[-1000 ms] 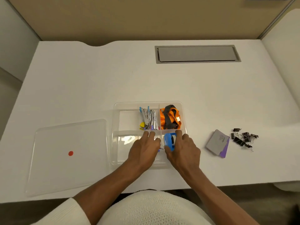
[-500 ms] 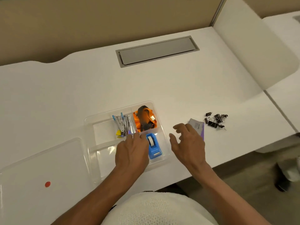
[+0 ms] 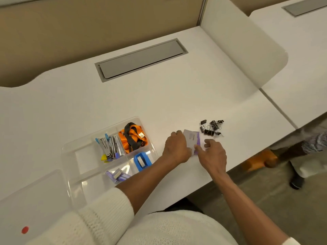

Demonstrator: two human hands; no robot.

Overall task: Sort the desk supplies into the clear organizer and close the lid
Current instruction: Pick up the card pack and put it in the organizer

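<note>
purple-edged cards point(image 3: 192, 138) lie in a small stack on the white desk point(image 3: 159, 103), right of the clear organizer point(image 3: 70, 152). left hand point(image 3: 177, 147) curls against the stack's left edge, right hand point(image 3: 212, 154) touches its near corner, fingers loosely bent; neither has lifted it. black binder clips point(image 3: 211, 128) sit just beyond. lid point(image 3: 35, 200) lies left, off the organizer.
</note>
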